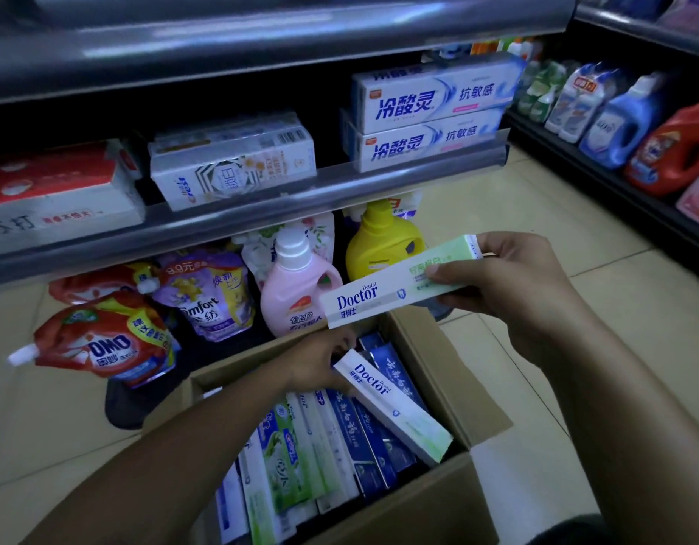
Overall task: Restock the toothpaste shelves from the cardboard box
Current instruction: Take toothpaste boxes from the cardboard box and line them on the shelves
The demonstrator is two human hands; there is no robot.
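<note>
Upper carton [363, 298], pinched endwise by right hand [509, 293], and lower carton [395, 411], gripped by left hand [320, 363] in cardboard box [438, 359]: likely light, stiff, crushable; best held mid-length.

Floor [576, 214]: pale beige tiles with thin dark joints. Dark rack [568, 161] along the right side carries detergent bottles [623, 120] in blue, red and white. Light dim, bluish cast overall.

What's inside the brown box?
The box holds toothpaste packs, blue, white and green. The left hand grips a white pack on top. Anything under them is hidden.
</note>
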